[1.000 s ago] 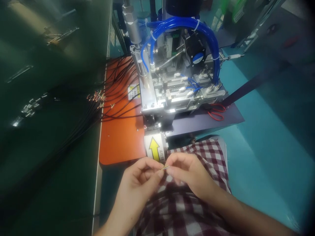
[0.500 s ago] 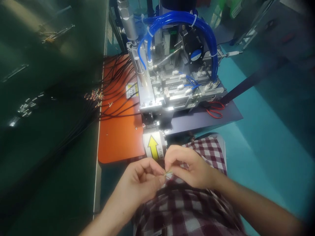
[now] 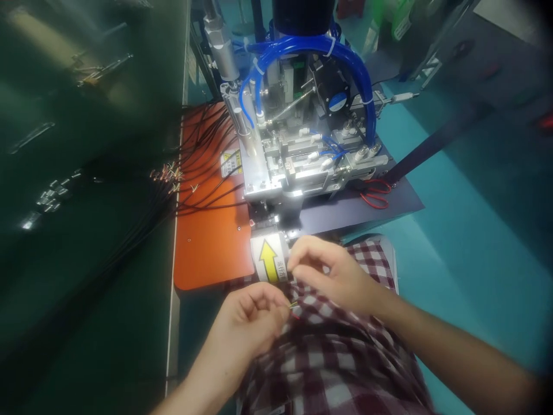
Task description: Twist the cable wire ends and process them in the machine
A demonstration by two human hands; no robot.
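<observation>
My left hand (image 3: 253, 323) is closed in a pinch above my lap. Thin coloured wires (image 3: 294, 304), one yellowish-green and one red, stick out past its thumb and index finger. Up and to the right, my right hand (image 3: 330, 274) is apart from the wires, its thumb and fingertips pressed together. Whatever lies between those fingertips, if anything, is too small to make out. Just left of the right fingertips is a white cylinder (image 3: 259, 253) with a yellow arrow label.
A metal machine (image 3: 298, 167) with blue air hoses (image 3: 302, 45) stands ahead. On the orange plate (image 3: 207, 248), black cables (image 3: 211, 199) lie with several stripped, coloured ends at the left edge. A red cord loop (image 3: 375, 199) rests on the machine's base. The left side is a dark green surface (image 3: 108, 300).
My right hand has come off the wires and moved up, away from my left hand. My left hand stays nearly in place with the wires. The view has shifted slightly.
</observation>
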